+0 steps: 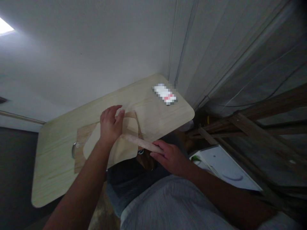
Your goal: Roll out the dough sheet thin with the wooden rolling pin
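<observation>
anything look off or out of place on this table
Slightly: the pale sheet sits off-centre on the board, leaving bare wood at the left, and its near side reaches the table's front edge. No spill or damage stands out.

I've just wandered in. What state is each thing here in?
Left hand: open, above the sheet.
Right hand: closed around the stick.
Stick: held near one end, the other over the sheet.
Pale sheet: spread flat, perhaps dough.
Board: on the table, partly covered.
Phone-like item: lying down, too pixelated to read.
</observation>
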`<state>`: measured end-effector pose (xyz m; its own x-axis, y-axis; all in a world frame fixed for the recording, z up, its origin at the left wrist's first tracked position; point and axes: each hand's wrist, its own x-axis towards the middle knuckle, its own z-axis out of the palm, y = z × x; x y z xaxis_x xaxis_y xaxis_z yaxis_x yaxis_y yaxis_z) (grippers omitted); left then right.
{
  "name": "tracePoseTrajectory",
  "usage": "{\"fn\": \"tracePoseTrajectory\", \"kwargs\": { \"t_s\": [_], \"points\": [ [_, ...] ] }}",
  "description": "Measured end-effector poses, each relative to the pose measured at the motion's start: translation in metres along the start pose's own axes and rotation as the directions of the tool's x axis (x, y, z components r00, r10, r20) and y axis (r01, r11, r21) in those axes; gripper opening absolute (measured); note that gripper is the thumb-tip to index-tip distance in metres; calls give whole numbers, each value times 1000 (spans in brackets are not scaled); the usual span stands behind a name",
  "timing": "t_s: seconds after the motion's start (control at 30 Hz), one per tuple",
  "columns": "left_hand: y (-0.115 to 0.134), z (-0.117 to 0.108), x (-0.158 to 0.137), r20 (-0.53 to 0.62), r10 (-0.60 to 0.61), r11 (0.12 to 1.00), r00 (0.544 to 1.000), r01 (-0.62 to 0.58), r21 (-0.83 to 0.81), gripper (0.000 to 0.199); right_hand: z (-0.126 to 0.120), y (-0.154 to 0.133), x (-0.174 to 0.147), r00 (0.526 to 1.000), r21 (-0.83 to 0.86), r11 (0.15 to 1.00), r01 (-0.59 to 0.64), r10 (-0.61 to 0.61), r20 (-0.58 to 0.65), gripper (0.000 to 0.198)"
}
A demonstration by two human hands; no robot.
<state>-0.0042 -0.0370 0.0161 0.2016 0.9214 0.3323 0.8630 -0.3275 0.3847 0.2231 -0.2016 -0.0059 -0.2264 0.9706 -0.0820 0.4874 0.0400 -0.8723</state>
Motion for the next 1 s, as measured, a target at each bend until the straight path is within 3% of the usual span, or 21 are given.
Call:
{"fn": "tracePoseTrajectory", "kwargs": {
  "t_s": [0.2,0.37,0.5,0.83,1.0],
  "points": [
    [-14,11,-7,72,-47,999,996,45,30,44,-22,5,35,999,-130,991,41,-39,17,22],
    [-3,28,4,176,-32,990,984,7,144,49,-26,17,30,1000,-123,992,-18,17,-14,26],
    [3,33,16,215,-39,986,976,3,166,51,-24,22,25,990,-104,990,-97,85,-114,33],
    [26,46,57,262,-73,975,962,14,223,53,-36,28,42,937,-136,967,-216,166,-308,40],
    [19,45,43,210,-68,983,975,29,184,50,-28,25,37,947,-190,959,-211,153,-283,40]
  ]
}}
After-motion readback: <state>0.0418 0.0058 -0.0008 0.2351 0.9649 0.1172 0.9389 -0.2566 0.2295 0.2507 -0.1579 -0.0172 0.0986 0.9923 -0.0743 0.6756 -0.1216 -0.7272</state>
